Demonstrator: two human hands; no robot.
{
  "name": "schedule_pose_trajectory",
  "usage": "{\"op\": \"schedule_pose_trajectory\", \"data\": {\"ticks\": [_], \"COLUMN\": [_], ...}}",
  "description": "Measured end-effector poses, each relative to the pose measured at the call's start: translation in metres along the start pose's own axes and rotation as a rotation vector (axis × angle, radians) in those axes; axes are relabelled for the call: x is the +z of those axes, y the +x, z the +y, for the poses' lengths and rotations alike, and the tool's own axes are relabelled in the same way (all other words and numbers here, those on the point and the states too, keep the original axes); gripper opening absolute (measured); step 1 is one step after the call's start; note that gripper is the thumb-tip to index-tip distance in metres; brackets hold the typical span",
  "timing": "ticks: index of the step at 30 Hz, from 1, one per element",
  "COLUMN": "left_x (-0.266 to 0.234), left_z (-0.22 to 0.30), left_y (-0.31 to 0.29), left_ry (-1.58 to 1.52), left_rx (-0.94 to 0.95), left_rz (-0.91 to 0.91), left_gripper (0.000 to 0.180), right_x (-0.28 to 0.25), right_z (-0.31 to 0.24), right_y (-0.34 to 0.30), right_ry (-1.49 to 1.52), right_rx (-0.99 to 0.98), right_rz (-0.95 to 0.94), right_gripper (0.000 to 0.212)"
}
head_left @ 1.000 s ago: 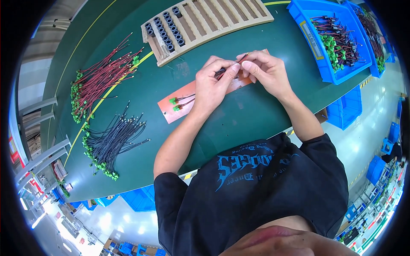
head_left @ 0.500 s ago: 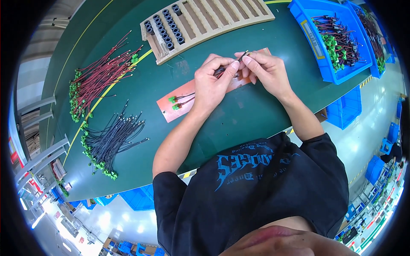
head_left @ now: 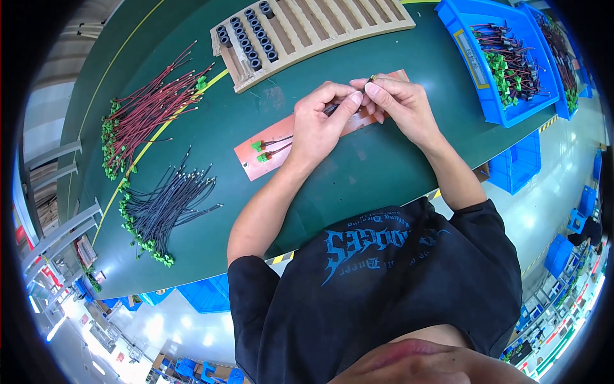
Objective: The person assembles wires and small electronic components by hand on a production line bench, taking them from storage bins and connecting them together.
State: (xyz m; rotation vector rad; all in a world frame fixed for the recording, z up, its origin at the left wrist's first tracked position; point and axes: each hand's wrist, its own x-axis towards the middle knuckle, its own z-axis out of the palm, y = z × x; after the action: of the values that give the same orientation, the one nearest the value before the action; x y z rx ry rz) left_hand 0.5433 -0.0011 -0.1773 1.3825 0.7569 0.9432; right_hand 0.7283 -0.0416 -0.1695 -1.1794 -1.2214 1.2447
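Observation:
Two green connectors point(head_left: 263, 151) rest near the left end of an orange-pink board point(head_left: 251, 168). From them, dark wires point(head_left: 279, 146) run to the right and under my left hand point(head_left: 322, 125), which pinches the wires over the board. My right hand point(head_left: 407, 110) is closed around the wire ends point(head_left: 371, 78), thumb against fingers, its fingertips almost touching those of the left. Between the hands most of the wires are hidden by my fingers, and the details at the tips are too small to make out.
To the left lie a bundle of red wires point(head_left: 157, 105) and a bundle of black wires point(head_left: 173, 198), both with green connectors. Beyond my hands, a slotted wooden tray point(head_left: 313, 59) holds several black rings point(head_left: 246, 43). A blue bin point(head_left: 492, 114) of wired parts stands at right.
The wire ends at my right fingertips show less length and point up more steeply. Both hands stay nearly in place, and the whole view has shifted slightly.

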Motion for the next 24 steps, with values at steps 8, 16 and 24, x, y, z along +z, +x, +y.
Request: {"op": "schedule_pose_trajectory", "data": {"ticks": [8,16,24], "left_x": [-0.006,-0.027,-0.045], "left_z": [0.024,0.026,0.005], "left_y": [-0.01,-0.032,-0.027], "left_ry": [0.173,0.826,0.61], "left_rx": [0.019,0.207,0.182], "left_rz": [-0.028,-0.04,-0.015], "left_gripper": [0.019,0.044,0.023], "right_x": [0.007,-0.003,0.014], "right_z": [-0.009,-0.013,-0.004], "right_y": [-0.005,-0.011,-0.009], "right_ry": [-0.28,-0.389,-0.362], "right_rx": [-0.13,-0.213,-0.152], "right_rz": [0.126,0.153,0.126], "right_gripper": [0.018,0.017,0.016]}}
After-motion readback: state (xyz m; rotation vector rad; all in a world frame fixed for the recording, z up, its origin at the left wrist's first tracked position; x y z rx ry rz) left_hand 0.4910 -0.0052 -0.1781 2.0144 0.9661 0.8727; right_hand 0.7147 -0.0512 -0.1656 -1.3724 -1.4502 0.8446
